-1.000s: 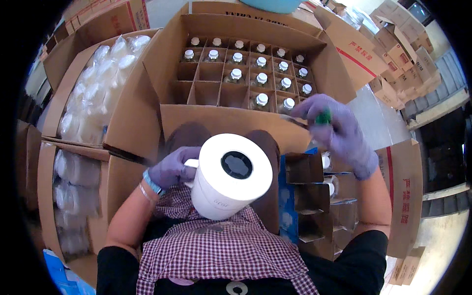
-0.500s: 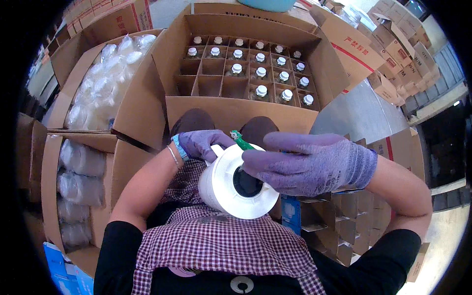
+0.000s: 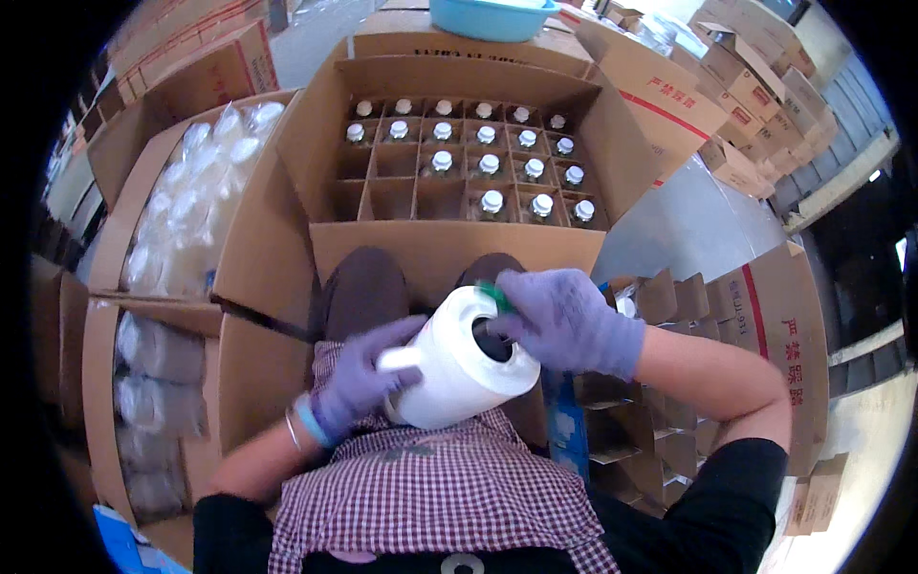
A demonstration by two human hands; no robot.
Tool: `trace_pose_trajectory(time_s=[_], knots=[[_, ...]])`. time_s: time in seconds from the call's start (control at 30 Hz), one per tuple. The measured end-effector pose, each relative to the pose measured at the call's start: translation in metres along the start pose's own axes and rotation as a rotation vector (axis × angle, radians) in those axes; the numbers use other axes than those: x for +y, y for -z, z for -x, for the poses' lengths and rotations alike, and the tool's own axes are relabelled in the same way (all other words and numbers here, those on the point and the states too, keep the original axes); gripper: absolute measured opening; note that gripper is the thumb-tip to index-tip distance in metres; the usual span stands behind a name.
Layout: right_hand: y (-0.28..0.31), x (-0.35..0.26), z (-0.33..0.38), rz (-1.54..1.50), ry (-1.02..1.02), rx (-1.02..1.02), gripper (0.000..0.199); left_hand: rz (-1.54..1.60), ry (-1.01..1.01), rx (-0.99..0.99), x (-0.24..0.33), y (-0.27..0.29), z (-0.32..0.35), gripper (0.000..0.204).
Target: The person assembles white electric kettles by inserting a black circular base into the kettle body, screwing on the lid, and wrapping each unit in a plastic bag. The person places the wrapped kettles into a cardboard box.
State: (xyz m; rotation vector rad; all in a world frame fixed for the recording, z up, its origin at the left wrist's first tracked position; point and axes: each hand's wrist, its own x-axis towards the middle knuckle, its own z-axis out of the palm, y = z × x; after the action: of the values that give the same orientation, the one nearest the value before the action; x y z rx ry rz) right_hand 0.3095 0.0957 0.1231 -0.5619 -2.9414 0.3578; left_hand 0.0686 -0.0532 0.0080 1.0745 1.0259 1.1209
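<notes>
My left hand [image 3: 359, 378], in a purple glove, grips the handle side of a large white plastic jug [image 3: 449, 368] held tilted over my lap. My right hand [image 3: 564, 320], also gloved, presses a small green piece [image 3: 494, 295] at the jug's dark mouth. Ahead stands an open cardboard box [image 3: 430, 244] with a divider grid, many of its cells filled with white-capped bottles [image 3: 491, 201].
At left, open cartons hold clear plastic-wrapped bottles [image 3: 206, 182]. Cardboard dividers and a blue item [image 3: 564, 421] sit by my right knee. More cartons [image 3: 765, 316] stand at right, stacked boxes behind, and a blue basin [image 3: 492, 17] at the top.
The jug has tipped so its mouth faces up and right. My right hand came down from beside the box onto the jug's mouth with the green piece; my left hand shifted lower on it.
</notes>
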Motion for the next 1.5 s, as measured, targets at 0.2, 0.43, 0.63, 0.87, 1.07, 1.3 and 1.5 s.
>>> trace_pose_trajectory(time_s=[0.2, 0.43, 0.63, 0.87, 1.07, 1.3, 1.5], knots=[[-0.025, 0.044, -0.039, -0.3, -0.084, 0.402, 0.025, -0.232, -0.129, 0.376, -0.012, -0.015, 0.006, 0.072], [-0.053, 0.214, -0.036, 0.007, -0.935, 0.378, 0.038, -0.036, 0.018, 0.317, -0.043, 0.005, -0.028, 0.077], [-0.142, 0.293, 0.002, 0.19, -0.977, 0.294, 0.035, -1.26, -0.445, 0.623, 0.054, 0.158, -0.014, 0.058], [-0.155, 0.281, -0.006, 0.149, -1.005, 0.343, 0.049, -1.25, 0.678, 1.393, 0.076, 0.416, -0.012, 0.093], [-0.133, 0.247, -0.026, 0.236, -0.828, 0.519, 0.057, -0.879, 0.279, 1.041, 0.05, 0.503, 0.039, 0.044], [-0.089, 0.18, -0.046, -0.474, -0.477, 0.891, 0.052, -0.064, -0.54, 0.164, 0.236, 0.317, 0.02, 0.029], [-0.042, 0.029, -0.126, -0.62, 0.157, 0.715, 0.107, 0.279, -0.854, -0.686, 0.31, 0.172, -0.078, 0.052]])
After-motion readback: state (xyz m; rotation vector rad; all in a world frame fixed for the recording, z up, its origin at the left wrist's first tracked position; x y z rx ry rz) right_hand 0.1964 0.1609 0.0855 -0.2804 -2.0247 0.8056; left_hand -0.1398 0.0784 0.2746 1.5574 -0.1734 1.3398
